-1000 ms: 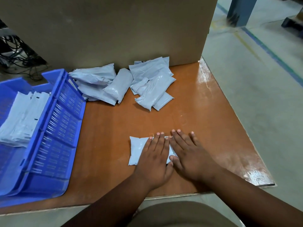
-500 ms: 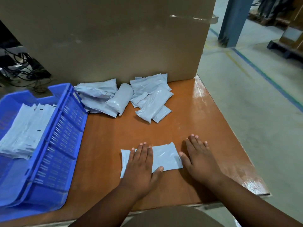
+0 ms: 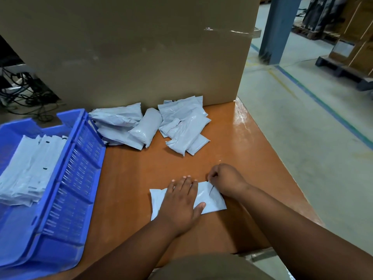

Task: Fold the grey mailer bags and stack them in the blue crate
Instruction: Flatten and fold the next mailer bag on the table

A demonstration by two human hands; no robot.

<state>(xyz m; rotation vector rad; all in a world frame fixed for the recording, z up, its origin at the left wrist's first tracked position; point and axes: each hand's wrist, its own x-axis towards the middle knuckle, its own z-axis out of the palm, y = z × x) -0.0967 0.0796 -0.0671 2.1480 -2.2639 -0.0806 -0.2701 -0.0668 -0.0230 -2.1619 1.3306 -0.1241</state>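
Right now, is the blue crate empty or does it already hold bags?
Not empty: the blue crate holds a stack of flat grey bags.

A flat grey mailer bag (image 3: 211, 201) lies under the grip; loose bags (image 3: 149, 126) lie beyond it, folded ones (image 3: 26, 170) in the blue crate (image 3: 76, 178) leftward.

mailer bag under the hands (image 3: 212, 201): pale grey, plain, with a thin dark line near its right end
heap of mailer bags (image 3: 153, 126): same pale grey, glossy
folded bags in the crate (image 3: 28, 170): light grey with small black marks
crate (image 3: 66, 190): bright blue, side wall patterned with rows of narrow slots
table (image 3: 232, 142): orange-brown, shiny
cardboard box (image 3: 131, 53): dull brown, a clear tape strip across it
floor (image 3: 302, 126): pale grey-green with blue, green and yellow lines
pillar (image 3: 276, 29): blue
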